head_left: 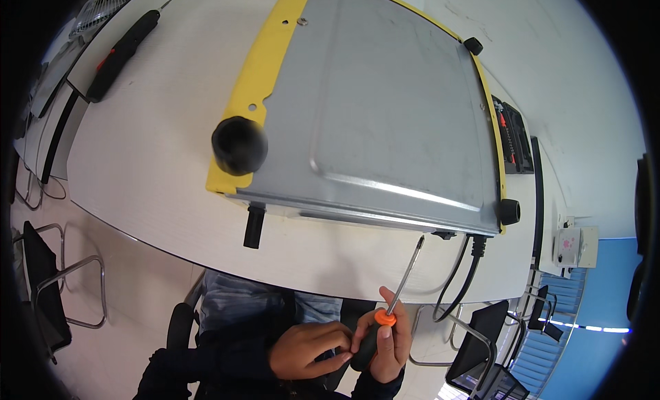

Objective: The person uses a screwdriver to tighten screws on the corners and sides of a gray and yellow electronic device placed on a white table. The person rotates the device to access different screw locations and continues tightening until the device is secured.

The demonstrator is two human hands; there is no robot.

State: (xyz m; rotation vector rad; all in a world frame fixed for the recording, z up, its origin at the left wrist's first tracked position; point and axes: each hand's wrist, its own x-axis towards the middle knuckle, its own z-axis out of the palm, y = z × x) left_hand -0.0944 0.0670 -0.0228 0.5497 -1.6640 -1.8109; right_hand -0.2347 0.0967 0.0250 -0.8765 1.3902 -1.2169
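Note:
My right hand is wrapped round the dark handle of a screwdriver with an orange collar. Its metal shaft points up and slightly right, the tip near the lower edge of a large grey metal appliance with yellow sides. Beside it my left hand has its fingers curled and pinched against the right hand's fingers; whatever they hold, if anything, is hidden. The appliance lies on the table with its panel up, black round feet at its corners. A black power cord leaves its near right edge.
The white table curves in front of me. A black cordless screwdriver with a red button lies far left. Behind the appliance's right side sits an open black tool case. Black chairs stand to the right, another chair at left.

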